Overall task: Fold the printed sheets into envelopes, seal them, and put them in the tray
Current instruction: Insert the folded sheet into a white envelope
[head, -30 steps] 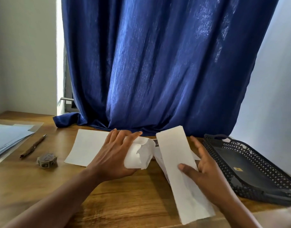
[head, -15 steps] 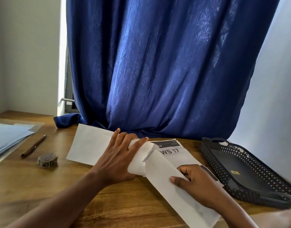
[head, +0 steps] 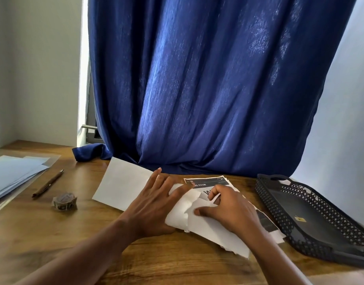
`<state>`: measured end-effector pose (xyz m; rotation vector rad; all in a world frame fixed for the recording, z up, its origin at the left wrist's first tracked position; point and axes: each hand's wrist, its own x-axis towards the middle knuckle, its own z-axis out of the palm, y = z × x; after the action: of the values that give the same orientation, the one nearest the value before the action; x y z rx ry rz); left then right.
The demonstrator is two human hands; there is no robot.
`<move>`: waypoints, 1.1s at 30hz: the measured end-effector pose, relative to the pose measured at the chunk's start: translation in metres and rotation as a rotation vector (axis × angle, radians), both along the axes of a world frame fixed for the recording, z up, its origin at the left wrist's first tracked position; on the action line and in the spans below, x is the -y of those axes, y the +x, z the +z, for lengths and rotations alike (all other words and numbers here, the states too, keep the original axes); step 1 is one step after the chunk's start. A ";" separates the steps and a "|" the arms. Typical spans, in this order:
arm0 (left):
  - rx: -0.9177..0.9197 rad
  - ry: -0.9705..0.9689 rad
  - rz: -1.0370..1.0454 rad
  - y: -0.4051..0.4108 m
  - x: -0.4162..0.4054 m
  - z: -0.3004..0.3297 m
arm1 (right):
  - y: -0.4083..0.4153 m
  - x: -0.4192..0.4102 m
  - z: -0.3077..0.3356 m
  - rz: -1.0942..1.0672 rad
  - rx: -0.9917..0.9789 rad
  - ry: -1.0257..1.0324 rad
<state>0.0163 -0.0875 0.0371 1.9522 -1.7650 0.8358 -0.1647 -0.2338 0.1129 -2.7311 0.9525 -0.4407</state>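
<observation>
On the wooden table [head: 53, 239] both hands work on one piece of paper. The left hand [head: 154, 204] lies flat with straight fingers on a white envelope [head: 125, 186] and presses its open, bulging end down. The right hand [head: 228, 210] is curled: its thumb and fingers pinch a folded white sheet [head: 210, 225] at the mouth of the envelope. The near end of this sheet sticks out toward the person and its edge looks a little torn. I cannot tell how far the sheet is inside the envelope.

Under the right hand there is a stack of printed sheets [head: 210, 182] with a dark header and large black letters; the hand covers most of it. Just beside this stack, on the right, stands a black tray [head: 300, 204] with perforated walls, and a small yellow label is on its floor.

On the left side of the table are a small roll of tape [head: 65, 202], a brown pen [head: 47, 184] and a pile of pale blue papers [head: 14, 173]. A dark blue curtain [head: 208, 89] hangs behind the table and touches its far edge.
</observation>
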 end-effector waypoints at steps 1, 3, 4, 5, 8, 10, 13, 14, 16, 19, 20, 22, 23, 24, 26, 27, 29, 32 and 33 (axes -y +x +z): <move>-0.003 -0.010 0.002 0.000 0.000 0.000 | 0.004 -0.004 -0.002 -0.016 0.002 -0.027; -0.019 -0.025 0.011 0.002 0.001 -0.001 | 0.012 -0.011 -0.007 -0.041 0.011 -0.068; -0.028 -0.027 0.016 0.003 0.000 -0.001 | 0.016 -0.014 -0.009 -0.048 0.018 -0.085; -0.036 -0.027 0.022 0.004 0.000 -0.001 | 0.019 -0.016 -0.012 -0.051 0.027 -0.105; -0.061 -0.028 0.029 0.009 -0.001 -0.003 | 0.023 -0.019 -0.016 -0.048 0.054 -0.154; -0.084 -0.035 0.031 0.011 -0.001 -0.003 | 0.017 -0.015 -0.019 -0.053 0.086 -0.190; -0.106 -0.066 0.039 0.012 -0.001 -0.003 | -0.004 -0.004 -0.021 -0.078 0.199 -0.147; -0.112 -0.072 0.045 0.013 -0.001 -0.003 | -0.013 0.002 -0.021 -0.092 0.246 -0.066; -0.119 -0.071 0.055 0.014 -0.002 -0.002 | -0.031 0.010 -0.019 -0.122 0.317 0.178; -0.129 -0.075 0.056 0.014 -0.001 -0.002 | -0.049 0.017 -0.019 -0.151 0.417 0.529; -0.131 -0.077 0.056 0.014 -0.001 -0.002 | -0.051 0.019 -0.021 -0.152 0.461 0.638; -0.130 -0.075 0.055 0.013 -0.001 -0.001 | -0.053 0.020 -0.024 -0.131 0.507 0.754; -0.128 -0.071 0.055 0.012 -0.001 -0.001 | -0.052 0.021 -0.026 -0.129 0.513 0.755; -0.126 -0.069 0.053 0.011 -0.001 -0.001 | -0.051 0.023 -0.029 -0.130 0.513 0.741; -0.125 -0.073 0.047 0.009 -0.001 -0.001 | -0.046 0.025 -0.033 -0.115 0.520 0.720; -0.128 -0.072 0.048 0.008 -0.001 -0.001 | -0.044 0.024 -0.035 -0.099 0.528 0.717; -0.139 -0.065 0.058 0.008 -0.002 0.000 | -0.037 0.021 -0.038 -0.057 0.554 0.721; -0.146 -0.071 0.062 0.008 -0.003 0.000 | -0.021 0.010 -0.043 -0.017 0.602 0.774; -0.145 -0.075 0.062 0.008 -0.003 0.000 | -0.015 0.007 -0.044 -0.013 0.610 0.782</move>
<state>0.0244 -0.0850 0.0369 1.9753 -1.5761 0.7494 -0.1797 -0.2404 0.0686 -1.7379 0.7507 -0.6726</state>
